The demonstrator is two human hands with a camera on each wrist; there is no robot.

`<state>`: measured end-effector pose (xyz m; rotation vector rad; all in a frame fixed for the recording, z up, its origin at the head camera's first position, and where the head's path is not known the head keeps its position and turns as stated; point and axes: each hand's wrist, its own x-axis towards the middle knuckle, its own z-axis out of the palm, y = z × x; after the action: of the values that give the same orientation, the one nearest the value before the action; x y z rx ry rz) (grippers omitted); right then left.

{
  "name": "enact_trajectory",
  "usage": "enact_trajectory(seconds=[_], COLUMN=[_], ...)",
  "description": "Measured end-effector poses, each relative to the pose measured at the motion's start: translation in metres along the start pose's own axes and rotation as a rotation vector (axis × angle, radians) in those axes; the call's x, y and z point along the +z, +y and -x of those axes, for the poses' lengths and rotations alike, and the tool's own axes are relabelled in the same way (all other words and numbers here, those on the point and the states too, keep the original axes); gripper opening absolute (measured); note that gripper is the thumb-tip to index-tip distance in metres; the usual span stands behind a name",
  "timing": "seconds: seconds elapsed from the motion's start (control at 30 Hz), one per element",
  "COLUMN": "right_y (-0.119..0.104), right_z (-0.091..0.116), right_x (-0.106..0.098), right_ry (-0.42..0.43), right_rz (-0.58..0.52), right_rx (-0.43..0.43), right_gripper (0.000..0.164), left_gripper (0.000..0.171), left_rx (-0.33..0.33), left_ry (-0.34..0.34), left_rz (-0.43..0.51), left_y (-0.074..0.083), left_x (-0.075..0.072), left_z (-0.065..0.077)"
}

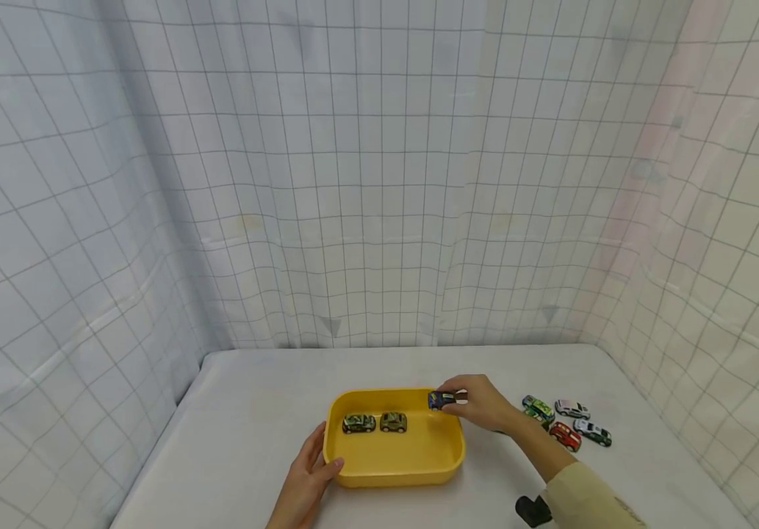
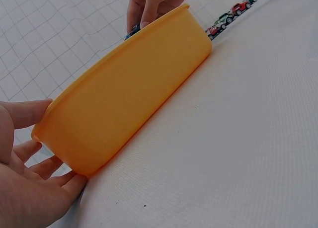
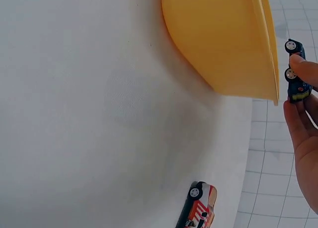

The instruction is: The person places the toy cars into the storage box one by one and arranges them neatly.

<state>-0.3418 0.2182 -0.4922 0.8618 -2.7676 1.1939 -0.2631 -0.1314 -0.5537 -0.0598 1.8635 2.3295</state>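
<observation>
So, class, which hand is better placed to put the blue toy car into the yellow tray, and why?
The right hand, most likely: it pinches the blue toy car near the far right corner of the yellow tray, while the left hand holds the tray's left side.

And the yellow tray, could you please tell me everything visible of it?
The yellow tray is a rounded rectangle, apparently plastic, with flaring walls and a slim lip. It rests open side up on the white cloth. Two camouflage-patterned toy cars stand inside. The left hand grips its left end, thumb at the rim; the right hand holds a blue toy car near its far right corner.
</observation>
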Motion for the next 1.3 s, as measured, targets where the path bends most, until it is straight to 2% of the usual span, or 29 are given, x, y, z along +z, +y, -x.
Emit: enact_trajectory(seconds=[0.3,0.53,0.83,1.07,1.3], right_y=[-0.003,-0.006,-0.009,-0.018,-0.02], right_z=[-0.018,-0.027,-0.035,-0.037,-0.04], right_x=[0.017,0.03,0.044,0.049,0.05], right_ry=[-0.02,-0.072,-0.115,-0.116,-0.121], right_rz=[-0.012,0.111,0.271,0.348,0.346], right_rx=[0.01,0.029,-0.026,0.042,0.124], right_gripper=[0.026,0.027,0.022,0.021,0.021], left_gripper=[0.089,0.088,0.088,0.088,0.089], left_rx=[0.002,0.003,-0.014,-0.002,0.0], left_ry=[-0.01,-0.005,0.003,0.002,0.001], left_rz=[0.004,-0.005,-0.004,-0.024,-0.025], left_y=[-0.001,-0.001,0.0,0.0,0.0], left_x=[0.001,0.001,0.002,0.001,0.0], left_z=[0.001,0.0,0.0,-0.001,-0.001])
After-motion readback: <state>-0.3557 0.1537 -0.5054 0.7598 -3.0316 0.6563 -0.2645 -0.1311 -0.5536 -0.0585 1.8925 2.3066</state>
